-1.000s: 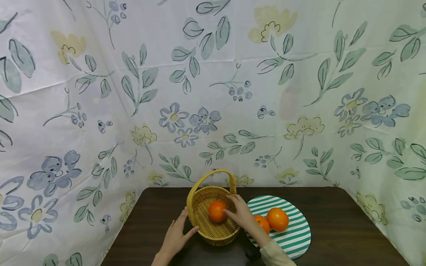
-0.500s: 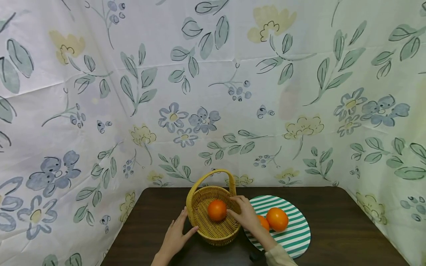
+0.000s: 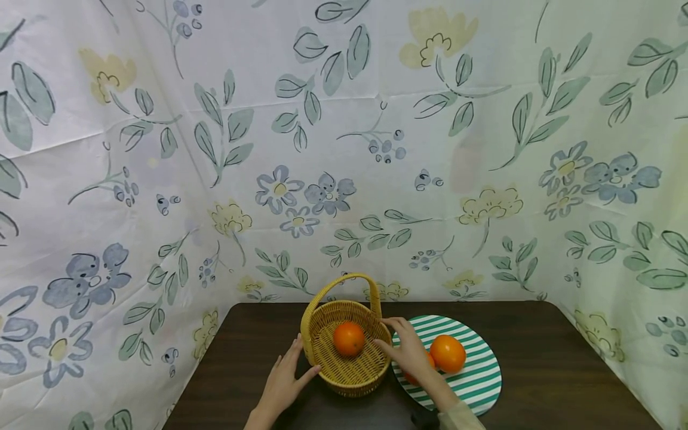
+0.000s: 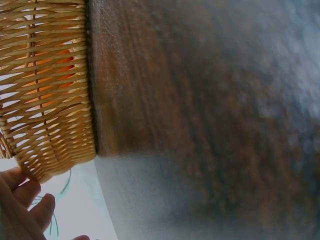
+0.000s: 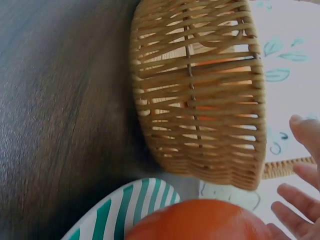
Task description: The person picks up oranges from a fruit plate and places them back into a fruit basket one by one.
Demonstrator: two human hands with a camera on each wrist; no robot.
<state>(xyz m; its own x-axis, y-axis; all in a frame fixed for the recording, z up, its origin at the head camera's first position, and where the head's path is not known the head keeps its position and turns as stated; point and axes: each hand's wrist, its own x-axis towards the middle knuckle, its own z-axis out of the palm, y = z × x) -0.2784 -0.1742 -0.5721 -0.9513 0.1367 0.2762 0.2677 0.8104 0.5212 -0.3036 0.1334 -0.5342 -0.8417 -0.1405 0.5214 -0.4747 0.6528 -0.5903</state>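
Note:
A yellow wicker basket (image 3: 352, 379) with a tall arched handle stands on the dark table, a single orange (image 3: 349, 339) lying inside it. My left hand (image 3: 282, 382) rests against the basket's left side, thumb stretched toward the front rim; its fingertips (image 4: 33, 187) touch the weave in the left wrist view. At the basket's right rim, my right hand (image 3: 409, 349) hovers with spread, loosely bent fingers and nothing in them. Beneath that hand, one orange (image 3: 414, 377) is partly hidden on the striped plate (image 3: 481, 391); another orange (image 3: 448, 353) shows beside it.
The green-and-white plate stands right of the basket, close to it. Dark wood table (image 3: 559, 364) extends to both sides. Floral cloth (image 3: 344, 149) hangs behind and along the sides. The basket's handle (image 3: 344, 278) rises above its rim.
My right hand has drawn away from the orange in the basket, moving right past the rim toward the plate. That orange has shifted slightly left. The left hand has stayed in place.

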